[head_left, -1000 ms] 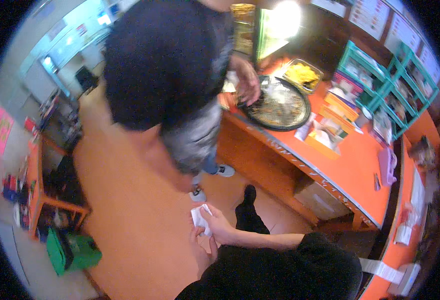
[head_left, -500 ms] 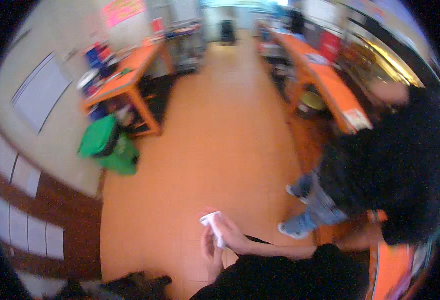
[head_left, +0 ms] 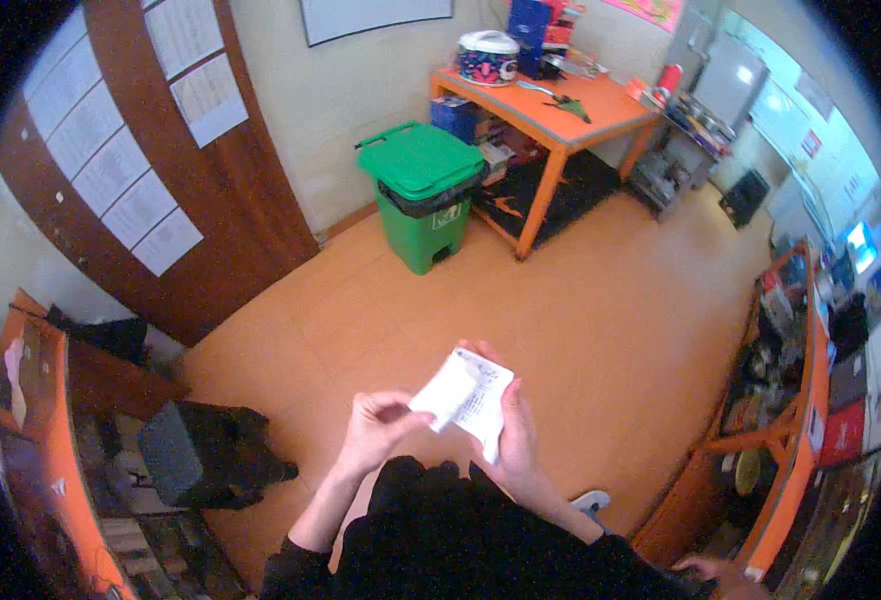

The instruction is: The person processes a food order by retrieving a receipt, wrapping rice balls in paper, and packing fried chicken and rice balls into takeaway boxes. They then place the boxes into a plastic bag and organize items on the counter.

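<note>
A small white slip of paper (head_left: 460,393) with dark print is held in front of my body, its surface creased and tilted. My right hand (head_left: 517,435) grips it along the right side, with fingertips showing behind the top edge. At its lower left corner, my left hand (head_left: 380,428) pinches the paper between thumb and fingers. Both forearms come out of black sleeves below.
A green wheeled bin (head_left: 422,215) with a black liner stands by an orange table (head_left: 615,115) bearing a patterned pot (head_left: 487,60). A black chair (head_left: 230,455) is at left. Orange shelving (head_left: 800,400) runs along the right, near another person's hand (head_left: 715,575) and shoe (head_left: 590,502).
My view has swung left, bringing the bin and brown doors nearer the middle. The paper now lies spread between my hands. The other person is mostly out of view.
</note>
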Available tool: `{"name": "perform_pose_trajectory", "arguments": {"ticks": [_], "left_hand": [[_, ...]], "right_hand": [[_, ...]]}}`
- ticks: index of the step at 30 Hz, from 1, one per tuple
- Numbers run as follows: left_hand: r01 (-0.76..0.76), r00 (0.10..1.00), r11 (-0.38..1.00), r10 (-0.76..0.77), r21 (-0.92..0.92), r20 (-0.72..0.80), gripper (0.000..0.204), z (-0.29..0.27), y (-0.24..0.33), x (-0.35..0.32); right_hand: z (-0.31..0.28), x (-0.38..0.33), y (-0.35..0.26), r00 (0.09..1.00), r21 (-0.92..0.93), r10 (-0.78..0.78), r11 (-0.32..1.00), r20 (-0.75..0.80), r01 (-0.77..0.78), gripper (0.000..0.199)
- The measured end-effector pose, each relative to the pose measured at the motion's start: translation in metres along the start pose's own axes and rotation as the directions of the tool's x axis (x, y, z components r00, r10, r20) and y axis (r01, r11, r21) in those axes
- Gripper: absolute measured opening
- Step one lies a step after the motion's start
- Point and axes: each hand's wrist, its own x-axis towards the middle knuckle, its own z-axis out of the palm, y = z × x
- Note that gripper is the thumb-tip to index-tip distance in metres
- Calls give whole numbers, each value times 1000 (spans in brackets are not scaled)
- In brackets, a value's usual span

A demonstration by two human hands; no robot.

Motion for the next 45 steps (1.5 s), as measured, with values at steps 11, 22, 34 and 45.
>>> {"name": "perform_pose_trajectory", "arguments": {"ticks": [11, 22, 34, 45], "left_hand": [[-106, 967, 865, -24, -491, -252, 13, -59, -4, 174], [-51, 968, 864, -80, -501, -238, 12, -149, 14, 431], [-18, 980, 942, -49, -335, -192, 9, -134, 2, 667], [148, 970, 896, -213, 419, 113, 29, -140, -193, 734]], "right_hand": [[-57, 156, 22, 995, -176, 75, 981, -61, -85, 51], [-76, 410, 33, 960, -29, 125, 990, -252, -137, 53], [-180, 609, 1, 916, -9, 138, 988, -376, -153, 54], [-337, 675, 28, 628, -194, 37, 935, -777, -296, 34]]}}
